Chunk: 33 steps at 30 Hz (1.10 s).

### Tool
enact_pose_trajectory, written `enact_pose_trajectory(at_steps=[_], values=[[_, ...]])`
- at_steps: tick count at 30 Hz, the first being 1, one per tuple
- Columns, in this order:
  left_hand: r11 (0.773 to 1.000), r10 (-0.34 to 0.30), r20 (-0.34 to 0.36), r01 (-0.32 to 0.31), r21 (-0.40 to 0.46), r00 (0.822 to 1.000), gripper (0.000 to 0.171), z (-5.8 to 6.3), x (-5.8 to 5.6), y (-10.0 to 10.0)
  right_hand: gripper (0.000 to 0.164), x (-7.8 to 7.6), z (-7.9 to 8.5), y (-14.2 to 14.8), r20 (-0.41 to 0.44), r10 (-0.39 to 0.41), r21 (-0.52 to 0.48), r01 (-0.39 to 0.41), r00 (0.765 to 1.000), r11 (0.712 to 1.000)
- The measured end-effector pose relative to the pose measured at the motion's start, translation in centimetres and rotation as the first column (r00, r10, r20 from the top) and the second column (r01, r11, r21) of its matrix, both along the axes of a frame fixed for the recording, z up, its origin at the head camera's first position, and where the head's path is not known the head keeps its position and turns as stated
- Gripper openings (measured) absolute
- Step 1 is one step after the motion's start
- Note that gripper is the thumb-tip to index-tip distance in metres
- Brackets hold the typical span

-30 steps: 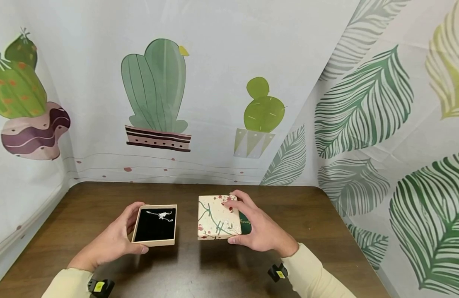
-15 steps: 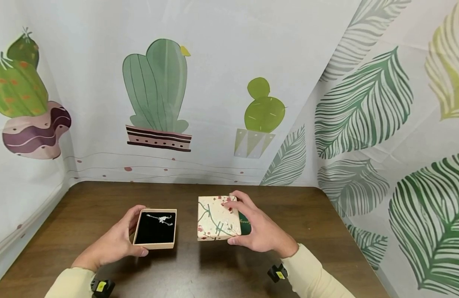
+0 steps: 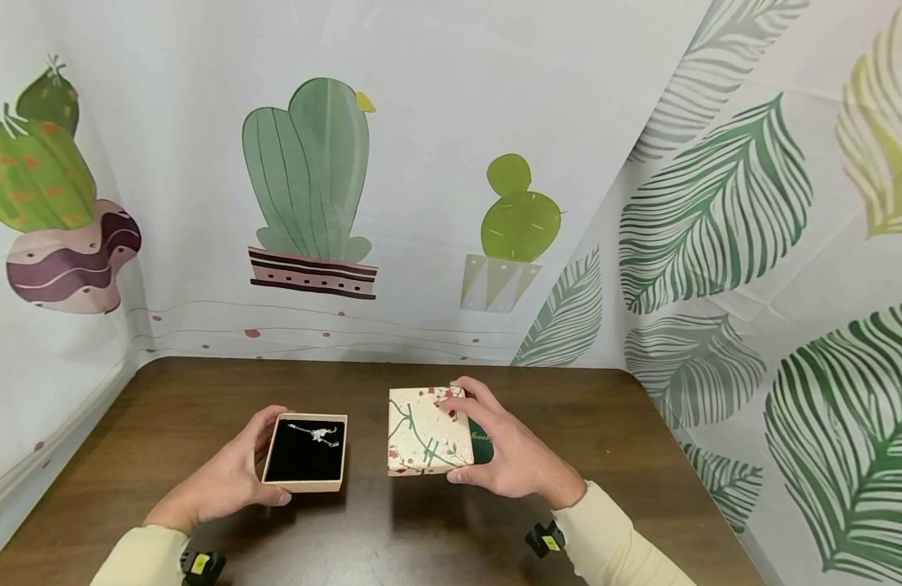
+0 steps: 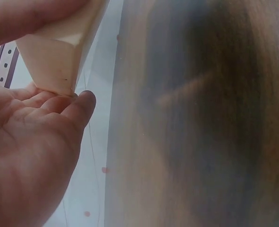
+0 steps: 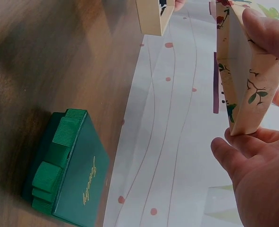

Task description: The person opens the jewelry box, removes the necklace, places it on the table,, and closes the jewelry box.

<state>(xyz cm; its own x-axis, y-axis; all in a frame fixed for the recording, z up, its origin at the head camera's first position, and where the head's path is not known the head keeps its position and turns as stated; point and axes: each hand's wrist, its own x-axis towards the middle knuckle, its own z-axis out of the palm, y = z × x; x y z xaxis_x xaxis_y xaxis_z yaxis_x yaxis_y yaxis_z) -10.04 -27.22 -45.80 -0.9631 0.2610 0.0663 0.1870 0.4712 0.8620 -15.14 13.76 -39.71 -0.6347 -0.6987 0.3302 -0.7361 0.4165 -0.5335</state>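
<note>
Lower than earlier, the square cream cardboard box (image 3: 304, 487) gripped by the left hand (image 3: 231, 472), lower left, could, if tilted, spill its silver chain (image 3: 321, 435); the right hand (image 3: 515, 452) pinches the floral cardboard lid (image 3: 424, 431), lower centre.

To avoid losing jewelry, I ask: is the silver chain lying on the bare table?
No, the silver chain lies on black padding inside the box that the left hand holds.
</note>
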Motion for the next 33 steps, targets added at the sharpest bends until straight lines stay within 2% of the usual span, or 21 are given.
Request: enact_pose_trajectory(at_steps=[9,22,29,33], values=[[1.0,0.014,0.001,-0.014,-0.027,1.0,0.115,-0.35,-0.24,-0.06,0.085,0.06,-0.05,0.22,-0.007,0.013,-0.01,-0.013,1.0,1.0],[0.998,0.023,-0.014,-0.024,-0.056,1.0,0.114,-0.79,-0.19,0.03,0.083,0.11,-0.12,0.2,0.005,-0.014,-0.002,0.014,1.0,1.0],[0.995,0.031,0.009,-0.03,-0.094,0.999,0.116,-0.98,-0.21,-0.13,0.083,0.1,-0.12,0.16,0.016,-0.02,0.001,0.02,1.0,1.0],[0.996,0.026,0.005,-0.025,-0.08,1.0,0.115,-1.04,-0.29,-0.1,0.083,0.1,-0.14,0.13,0.025,-0.021,0.001,0.021,0.999,1.0]])
